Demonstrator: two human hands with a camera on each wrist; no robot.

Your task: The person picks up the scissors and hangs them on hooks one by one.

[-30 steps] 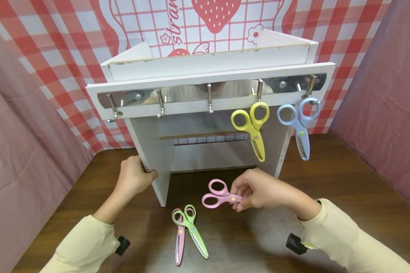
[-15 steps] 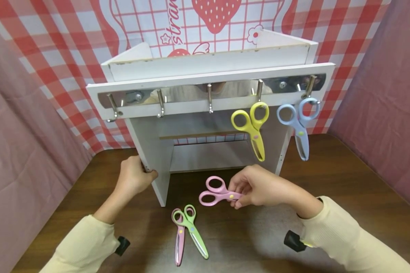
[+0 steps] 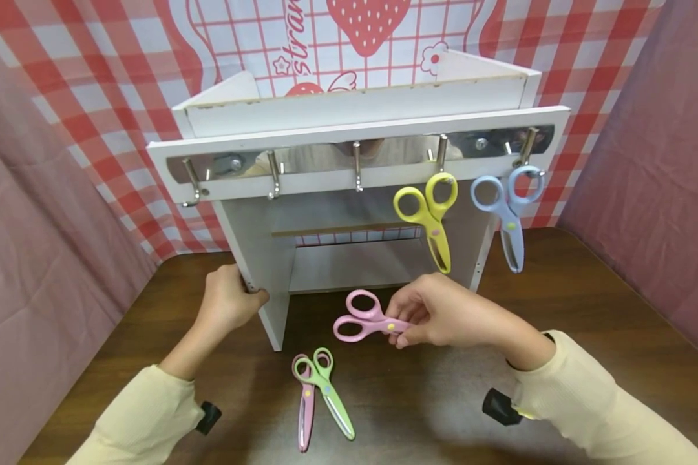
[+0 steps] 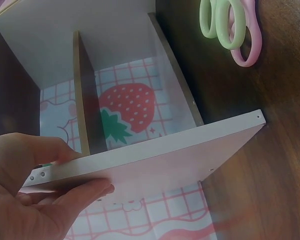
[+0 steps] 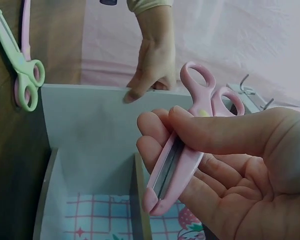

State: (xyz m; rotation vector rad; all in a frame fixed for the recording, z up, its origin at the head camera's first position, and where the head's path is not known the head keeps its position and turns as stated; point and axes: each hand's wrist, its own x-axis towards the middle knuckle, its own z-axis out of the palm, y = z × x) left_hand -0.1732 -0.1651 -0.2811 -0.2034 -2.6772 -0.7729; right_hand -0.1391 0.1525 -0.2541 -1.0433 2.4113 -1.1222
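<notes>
My right hand (image 3: 442,310) pinches pink scissors (image 5: 202,100) by the blade end, thumb on top near the yellow dot. Their finger loops point left in the head view, in front of the white shelf's lower opening. With my left hand (image 3: 227,298) I grip the front edge of the shelf's left side panel (image 4: 155,155), thumb on one face and fingers on the other. Yellow scissors (image 3: 433,223) and blue scissors (image 3: 507,216) hang from the two rightmost hooks. Green scissors (image 3: 333,399) lie across a second pink pair (image 3: 305,416) on the table.
The white shelf (image 3: 355,106) stands on the brown table (image 3: 419,420) with a hook rail (image 3: 326,158) across its front. Three hooks on its left side carry nothing. Behind hangs a red-checked strawberry cloth (image 3: 116,97), with pink curtains (image 3: 628,161) at both sides.
My right hand has lifted slightly up and left in the head view, carrying the pink scissors with it. My left hand keeps its grip on the panel.
</notes>
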